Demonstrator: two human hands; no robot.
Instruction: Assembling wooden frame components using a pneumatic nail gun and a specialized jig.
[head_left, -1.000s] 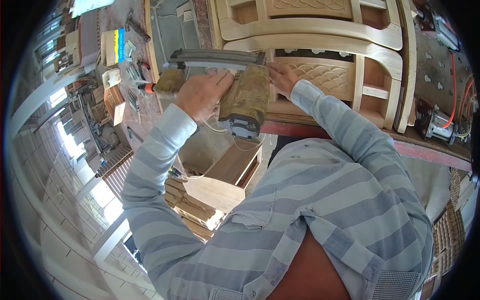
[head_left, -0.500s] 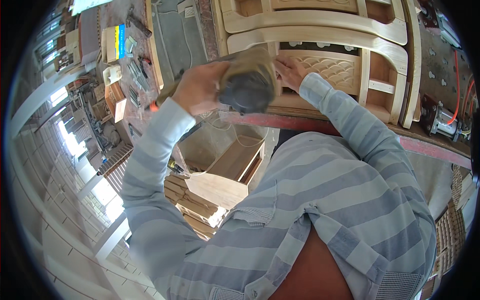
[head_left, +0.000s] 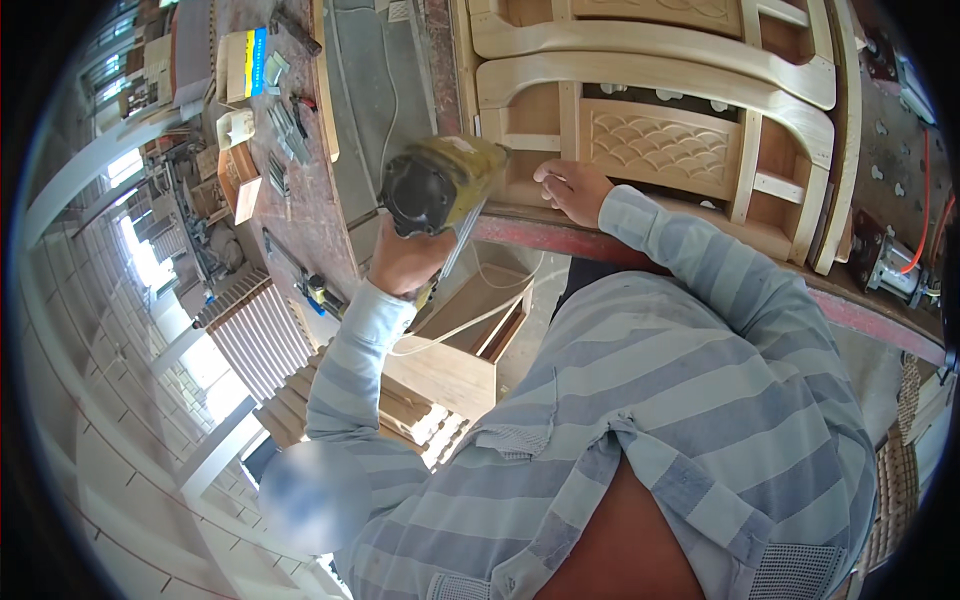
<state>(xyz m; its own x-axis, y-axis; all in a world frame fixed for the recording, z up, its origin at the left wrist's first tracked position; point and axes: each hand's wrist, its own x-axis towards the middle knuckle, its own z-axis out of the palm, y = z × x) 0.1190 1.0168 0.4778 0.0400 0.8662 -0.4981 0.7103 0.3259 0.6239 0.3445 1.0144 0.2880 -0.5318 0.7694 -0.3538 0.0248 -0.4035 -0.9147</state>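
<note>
My left hand [head_left: 405, 255] is closed around the handle of a yellow and black nail gun [head_left: 465, 170]. Its nose points right, toward the left end of a pale wooden furniture frame [head_left: 660, 72], and its body is slightly blurred. A light-coloured hose hangs below it. Over the near left part of the frame is my right hand [head_left: 578, 192], its fingers loosely bent and apart, with nothing visible in them. To its right sits a panel carved with a scale pattern [head_left: 665, 145], set within the frame.
A red-edged bench [head_left: 600, 240] carries the frame and a similar one behind it. Metal air cylinders [head_left: 895, 262] with red hoses stand at right. On the left, a worktable [head_left: 320, 215] holds metal strips and tools. A wooden box [head_left: 440, 375] stands below.
My left hand has swung the nail gun left, away from my right hand, and turned it. My right hand has drawn back from its pinch at the frame, its fingers loosening. The view has shifted slightly.
</note>
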